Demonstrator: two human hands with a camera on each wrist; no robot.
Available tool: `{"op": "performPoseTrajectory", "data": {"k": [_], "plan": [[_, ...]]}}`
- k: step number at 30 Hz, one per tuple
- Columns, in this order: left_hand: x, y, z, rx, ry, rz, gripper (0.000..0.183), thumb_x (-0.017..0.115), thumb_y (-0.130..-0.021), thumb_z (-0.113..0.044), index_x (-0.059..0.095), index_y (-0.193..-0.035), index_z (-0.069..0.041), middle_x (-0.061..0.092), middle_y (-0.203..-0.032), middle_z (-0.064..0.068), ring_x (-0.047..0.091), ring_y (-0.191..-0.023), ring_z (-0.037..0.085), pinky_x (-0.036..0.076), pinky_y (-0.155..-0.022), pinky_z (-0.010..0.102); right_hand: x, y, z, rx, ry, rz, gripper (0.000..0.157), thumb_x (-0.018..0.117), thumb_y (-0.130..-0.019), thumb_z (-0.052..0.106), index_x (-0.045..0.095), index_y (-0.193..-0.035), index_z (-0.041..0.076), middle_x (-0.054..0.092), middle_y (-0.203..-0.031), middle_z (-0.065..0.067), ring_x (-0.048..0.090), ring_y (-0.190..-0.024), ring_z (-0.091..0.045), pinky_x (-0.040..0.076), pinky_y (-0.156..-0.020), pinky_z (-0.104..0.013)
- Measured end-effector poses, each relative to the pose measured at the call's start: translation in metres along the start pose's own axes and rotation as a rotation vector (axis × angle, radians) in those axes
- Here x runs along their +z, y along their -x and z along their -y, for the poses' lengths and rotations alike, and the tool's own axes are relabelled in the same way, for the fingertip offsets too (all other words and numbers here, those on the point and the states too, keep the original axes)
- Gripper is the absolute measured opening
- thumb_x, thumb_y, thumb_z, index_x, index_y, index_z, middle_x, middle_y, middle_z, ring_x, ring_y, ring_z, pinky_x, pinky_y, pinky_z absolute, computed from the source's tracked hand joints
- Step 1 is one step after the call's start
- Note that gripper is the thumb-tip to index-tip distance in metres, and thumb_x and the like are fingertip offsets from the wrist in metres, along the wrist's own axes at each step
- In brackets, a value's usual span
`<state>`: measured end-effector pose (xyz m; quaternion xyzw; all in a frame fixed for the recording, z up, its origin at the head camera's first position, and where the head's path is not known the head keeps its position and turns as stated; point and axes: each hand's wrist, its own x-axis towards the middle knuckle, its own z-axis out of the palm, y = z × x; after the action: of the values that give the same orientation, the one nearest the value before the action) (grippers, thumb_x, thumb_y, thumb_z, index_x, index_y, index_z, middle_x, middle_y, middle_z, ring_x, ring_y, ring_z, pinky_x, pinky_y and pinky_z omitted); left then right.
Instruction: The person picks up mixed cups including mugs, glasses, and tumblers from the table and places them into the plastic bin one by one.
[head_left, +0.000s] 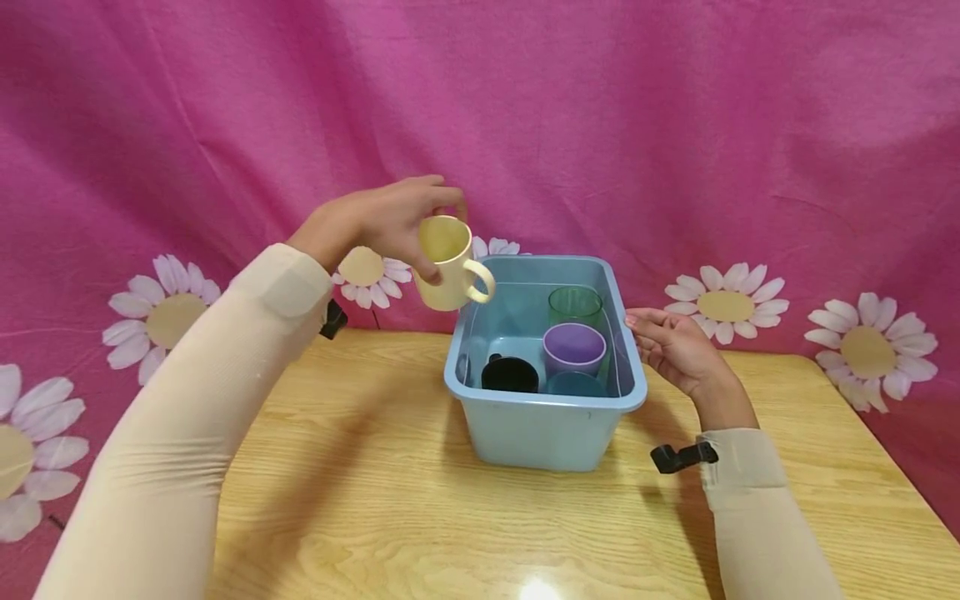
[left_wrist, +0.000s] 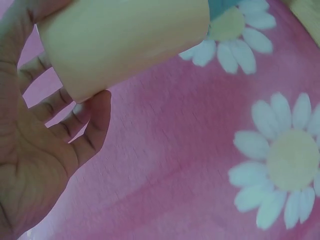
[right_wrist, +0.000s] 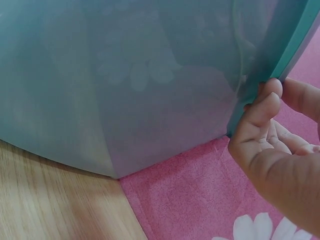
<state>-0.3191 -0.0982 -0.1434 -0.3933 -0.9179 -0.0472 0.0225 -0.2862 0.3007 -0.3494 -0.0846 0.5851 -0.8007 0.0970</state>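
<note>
A pale yellow mug (head_left: 447,275) is in my left hand (head_left: 393,221), gripped near its rim between thumb and fingers. It hangs above the left back corner of a blue plastic tub (head_left: 540,429), its handle pointing right. In the left wrist view the mug's smooth side (left_wrist: 125,45) fills the top, with my fingers curled at its edge. My right hand (head_left: 678,350) pinches the tub's right rim; the right wrist view shows thumb and fingertips at that rim (right_wrist: 292,45). Inside the tub stand a purple cup (head_left: 574,346), a green clear glass (head_left: 575,304), a black mug (head_left: 510,375) and a blue cup (head_left: 576,384).
The tub stands on a light wooden table (head_left: 360,500) near its back edge. Behind hangs a pink cloth (head_left: 562,125) printed with white daisies. Black wrist cameras are strapped over both pale sleeves (head_left: 187,417).
</note>
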Motion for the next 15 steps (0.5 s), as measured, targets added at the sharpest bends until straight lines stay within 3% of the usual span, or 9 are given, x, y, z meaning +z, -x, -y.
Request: {"op": "performPoseTrajectory", "data": {"k": [7,15], "plan": [[0.009,-0.016,-0.011,0.072,0.051,-0.036,0.069,0.093,-0.063,-0.032,0.061,-0.122,-0.018,0.054,-0.115,0.006,0.05,-0.108,0.022,0.048,-0.086,0.041,-0.002,0.002,0.002,0.005,0.015,-0.011,0.011,0.067,-0.099,0.011,0.076,-0.105,0.01,0.077,-0.096,-0.002,0.073,-0.082,-0.013,0.058,-0.075,-0.023],[0.026,-0.033,-0.017,0.085,0.121,-0.044,0.071,0.093,-0.062,-0.031,0.061,-0.123,-0.018,0.052,-0.117,0.005,0.052,-0.109,0.022,0.051,-0.085,0.038,-0.004,0.003,0.003,0.008,0.023,-0.012,0.012,0.067,-0.1,0.012,0.077,-0.106,0.01,0.077,-0.096,-0.002,0.073,-0.082,-0.013,0.059,-0.075,-0.024]]}}
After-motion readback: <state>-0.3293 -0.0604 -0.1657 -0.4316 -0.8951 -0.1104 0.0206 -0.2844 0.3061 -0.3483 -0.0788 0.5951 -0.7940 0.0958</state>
